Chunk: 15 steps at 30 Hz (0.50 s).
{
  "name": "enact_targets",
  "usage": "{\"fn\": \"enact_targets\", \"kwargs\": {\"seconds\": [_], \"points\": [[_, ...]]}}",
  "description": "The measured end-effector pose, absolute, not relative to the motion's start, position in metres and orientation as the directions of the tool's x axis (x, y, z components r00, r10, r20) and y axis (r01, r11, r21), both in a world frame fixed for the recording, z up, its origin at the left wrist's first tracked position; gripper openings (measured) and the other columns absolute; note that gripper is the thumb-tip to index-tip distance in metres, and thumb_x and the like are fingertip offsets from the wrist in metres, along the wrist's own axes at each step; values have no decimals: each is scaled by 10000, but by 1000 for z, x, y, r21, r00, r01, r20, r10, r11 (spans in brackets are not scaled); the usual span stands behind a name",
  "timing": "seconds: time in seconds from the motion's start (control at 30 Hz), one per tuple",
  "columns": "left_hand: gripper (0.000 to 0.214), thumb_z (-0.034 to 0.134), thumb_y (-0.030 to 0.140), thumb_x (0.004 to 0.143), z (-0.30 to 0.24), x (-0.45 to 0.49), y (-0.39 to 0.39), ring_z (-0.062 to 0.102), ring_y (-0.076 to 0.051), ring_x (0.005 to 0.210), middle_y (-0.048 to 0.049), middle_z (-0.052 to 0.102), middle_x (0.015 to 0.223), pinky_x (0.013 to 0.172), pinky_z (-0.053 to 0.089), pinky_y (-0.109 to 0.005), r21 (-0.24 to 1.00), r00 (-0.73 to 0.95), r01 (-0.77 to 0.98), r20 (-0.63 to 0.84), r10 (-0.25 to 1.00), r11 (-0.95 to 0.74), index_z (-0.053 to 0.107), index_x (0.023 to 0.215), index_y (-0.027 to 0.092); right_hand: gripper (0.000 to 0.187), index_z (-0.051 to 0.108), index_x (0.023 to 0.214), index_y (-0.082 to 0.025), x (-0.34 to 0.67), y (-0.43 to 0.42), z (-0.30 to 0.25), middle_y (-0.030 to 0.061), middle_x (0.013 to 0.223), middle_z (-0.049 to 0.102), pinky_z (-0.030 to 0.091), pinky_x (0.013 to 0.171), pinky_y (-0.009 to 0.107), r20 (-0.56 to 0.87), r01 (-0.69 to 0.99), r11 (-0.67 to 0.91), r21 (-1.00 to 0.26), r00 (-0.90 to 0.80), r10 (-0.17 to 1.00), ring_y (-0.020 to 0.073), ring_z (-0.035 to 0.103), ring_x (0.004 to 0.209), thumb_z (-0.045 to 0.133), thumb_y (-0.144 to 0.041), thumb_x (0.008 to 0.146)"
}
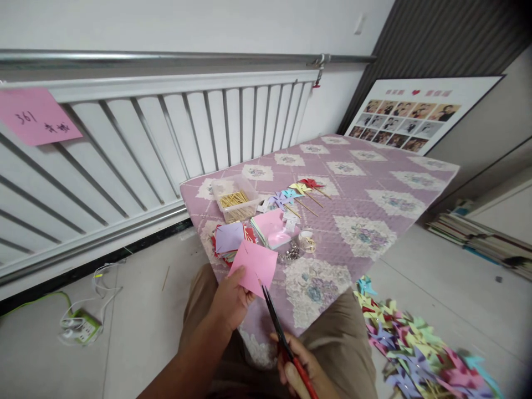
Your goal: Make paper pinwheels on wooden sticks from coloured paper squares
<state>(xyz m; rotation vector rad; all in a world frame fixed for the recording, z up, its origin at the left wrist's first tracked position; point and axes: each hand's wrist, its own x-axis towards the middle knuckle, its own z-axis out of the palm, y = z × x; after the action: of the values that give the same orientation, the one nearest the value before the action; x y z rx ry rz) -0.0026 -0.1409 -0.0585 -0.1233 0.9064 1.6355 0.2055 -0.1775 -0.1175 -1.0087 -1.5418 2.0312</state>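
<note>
My left hand (231,299) pinches the lower left edge of a square sheet of pink paper (256,265), held above the near end of the table. A short slit shows near the sheet's upper left corner. In my right hand (297,360) is a pair of scissors (276,318) with red handles and dark blades, their tips at the paper's lower right edge. Just beyond the sheet sit a stack of cut paper squares (229,237), purple on top, and a pile of pink and pale sheets (274,226).
A clear plastic box (236,199) holds wooden sticks. Finished paper pinwheels (297,191) lie beyond it. Small metal pins (292,251) and a little round container (307,241) are near the sheets. Many pinwheels (415,343) cover the floor at right; a power strip (83,327) lies at left.
</note>
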Motion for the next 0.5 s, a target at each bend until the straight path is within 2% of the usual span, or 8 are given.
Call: {"fn": "enact_targets", "kwargs": {"seconds": [0.17, 0.33, 0.5], "points": [[164, 558, 132, 845, -58, 0, -143, 669, -126, 666, -35, 710, 843, 590, 555, -227, 493, -287, -870, -537, 793, 20, 603, 1001, 153, 644, 524, 1270, -199, 206, -177, -122, 14, 769, 542, 400, 587, 257, -249, 119, -232, -965, -687, 683, 142, 480, 640, 533, -657, 818], [160, 573, 135, 835, -58, 3, -148, 670, -131, 676, -47, 710, 832, 629, 558, -237, 497, -279, -868, -515, 810, 17, 609, 990, 146, 680, 558, 1257, -189, 204, -180, -115, 14, 741, 548, 436, 578, 251, -280, 113, -273, -955, -642, 714, 143, 502, 619, 583, -666, 773], [195, 592, 146, 827, -56, 6, -152, 683, -155, 774, -77, 713, 928, 697, 568, -262, 490, -259, -872, -470, 843, 5, 606, 1021, 134, 644, 595, 1208, -246, 200, -178, -99, 19, 723, 549, 452, 576, 291, -302, 151, -268, -952, -622, 723, 175, 522, 622, 572, -696, 748]]}}
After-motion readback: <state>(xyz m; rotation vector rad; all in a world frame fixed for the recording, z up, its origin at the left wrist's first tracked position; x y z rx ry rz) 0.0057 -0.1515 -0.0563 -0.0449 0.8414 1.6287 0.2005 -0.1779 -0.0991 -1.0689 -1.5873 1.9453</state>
